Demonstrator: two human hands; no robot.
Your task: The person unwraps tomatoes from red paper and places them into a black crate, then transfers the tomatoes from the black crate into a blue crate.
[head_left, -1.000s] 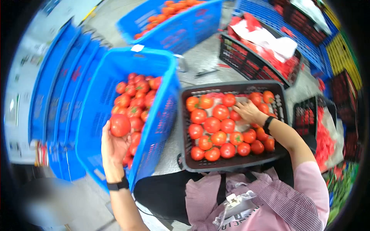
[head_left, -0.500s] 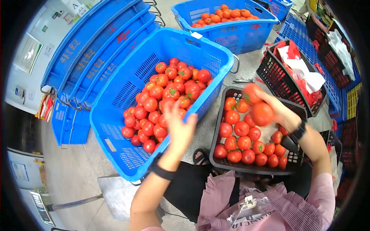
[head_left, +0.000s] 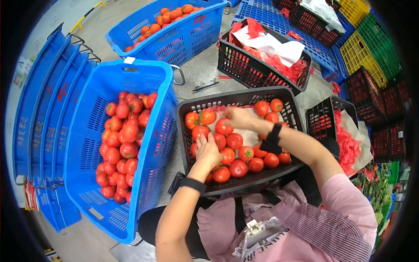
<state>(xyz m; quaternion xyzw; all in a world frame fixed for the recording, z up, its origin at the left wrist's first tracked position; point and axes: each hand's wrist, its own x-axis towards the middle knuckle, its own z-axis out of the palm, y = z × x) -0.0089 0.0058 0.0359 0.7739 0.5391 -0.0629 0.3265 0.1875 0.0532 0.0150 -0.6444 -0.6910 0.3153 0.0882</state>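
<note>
A dark plastic crate (head_left: 293, 114) holds many red tomatoes on a pale liner, stems up on some. My left hand (head_left: 208, 153) lies on tomatoes at the crate's left side, fingers stretched out and slightly apart. Just under its fingertips is a tomato (head_left: 200, 131). My right hand (head_left: 242, 120) reaches into the upper middle of the crate. Its fingers are curled down at a tomato (head_left: 224, 127), partly covering it; the fingertips are partly hidden. To the left, a large blue basket (head_left: 150, 126) contains a heap of tomatoes (head_left: 120, 148).
Another blue basket of tomatoes (head_left: 187, 39) stands behind. A black crate (head_left: 235, 61) with red bags and white paper is at the back right. Stacked blue baskets (head_left: 43, 109) rise at far left. A smaller black crate (head_left: 321, 120) sits to the right.
The view has turned right. My right hand has lowered the two tomatoes it held into the dark crate. My left hand has moved from over the blue basket onto the crate's tomatoes.
</note>
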